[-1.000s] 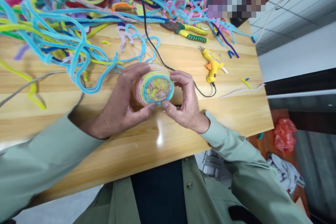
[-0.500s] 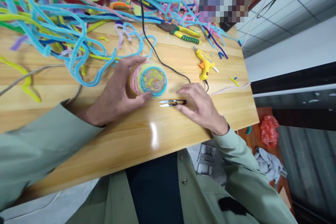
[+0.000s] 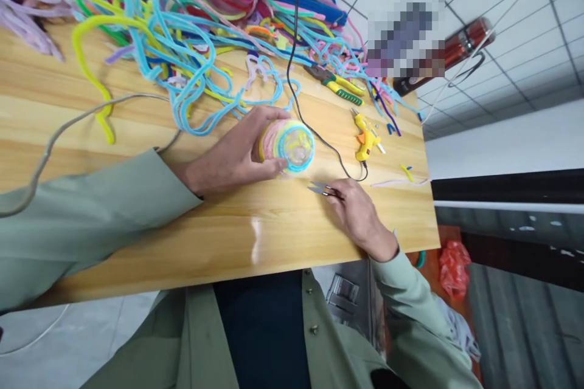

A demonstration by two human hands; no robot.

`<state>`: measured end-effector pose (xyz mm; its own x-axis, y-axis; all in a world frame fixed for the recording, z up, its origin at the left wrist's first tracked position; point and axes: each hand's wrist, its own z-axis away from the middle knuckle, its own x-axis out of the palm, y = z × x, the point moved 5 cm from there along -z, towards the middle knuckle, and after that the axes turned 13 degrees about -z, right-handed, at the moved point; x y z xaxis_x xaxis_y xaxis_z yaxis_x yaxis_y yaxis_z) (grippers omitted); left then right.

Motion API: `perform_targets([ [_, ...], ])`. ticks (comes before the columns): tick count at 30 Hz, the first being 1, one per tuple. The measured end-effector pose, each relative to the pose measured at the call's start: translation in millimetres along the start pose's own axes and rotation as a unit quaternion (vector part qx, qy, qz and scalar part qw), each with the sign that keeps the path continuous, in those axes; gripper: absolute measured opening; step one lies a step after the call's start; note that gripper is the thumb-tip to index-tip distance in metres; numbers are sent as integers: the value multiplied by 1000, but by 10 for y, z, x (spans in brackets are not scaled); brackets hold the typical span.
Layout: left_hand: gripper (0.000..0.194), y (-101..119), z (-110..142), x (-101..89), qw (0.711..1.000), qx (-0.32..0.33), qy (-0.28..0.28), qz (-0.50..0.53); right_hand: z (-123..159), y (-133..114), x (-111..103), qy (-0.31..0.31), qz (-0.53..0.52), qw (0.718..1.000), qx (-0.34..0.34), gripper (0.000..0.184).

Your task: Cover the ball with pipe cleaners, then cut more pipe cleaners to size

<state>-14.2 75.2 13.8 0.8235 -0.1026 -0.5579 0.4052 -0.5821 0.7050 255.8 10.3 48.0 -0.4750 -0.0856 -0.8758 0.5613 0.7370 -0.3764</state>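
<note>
Over the table (image 3: 219,237), the right hand (image 3: 359,214) had just gripped snips (image 3: 318,189) — cutting became possible; the left hand (image 3: 237,157) held the wrapped container (image 3: 296,149).

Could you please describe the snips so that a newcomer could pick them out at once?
Find the right hand over the wooden table. The snips jut leftward from its fingers, near the wrapped container. Unlike the chunky green-and-yellow pliers beyond, they have two slim, pointed blades.
</note>
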Motion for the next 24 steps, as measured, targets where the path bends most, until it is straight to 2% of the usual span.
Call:
perform_targets([
  [3, 64, 31, -11, -23, 1000, 7, -9, 4, -109, -77, -253, 60, -43, 997, 5, 19],
  [6, 65, 18, -16, -46, 1000, -2, -20, 9, -334, -159, -373, 80, -41, 995, -34, 20],
  [12, 63, -25, -60, -69, 1000, 1, -27, 4, -676, -138, -272, 61, -6, 995, -83, 16],
  [18, 59, 14, -112, -83, 1000, 12, -16, -19, -693, -128, -235, 32, 24, 995, -91, 14],
  [24, 57, -16, -199, -29, 998, 12, -63, -14, -667, -162, -274, 22, 27, 996, -86, 16],
])
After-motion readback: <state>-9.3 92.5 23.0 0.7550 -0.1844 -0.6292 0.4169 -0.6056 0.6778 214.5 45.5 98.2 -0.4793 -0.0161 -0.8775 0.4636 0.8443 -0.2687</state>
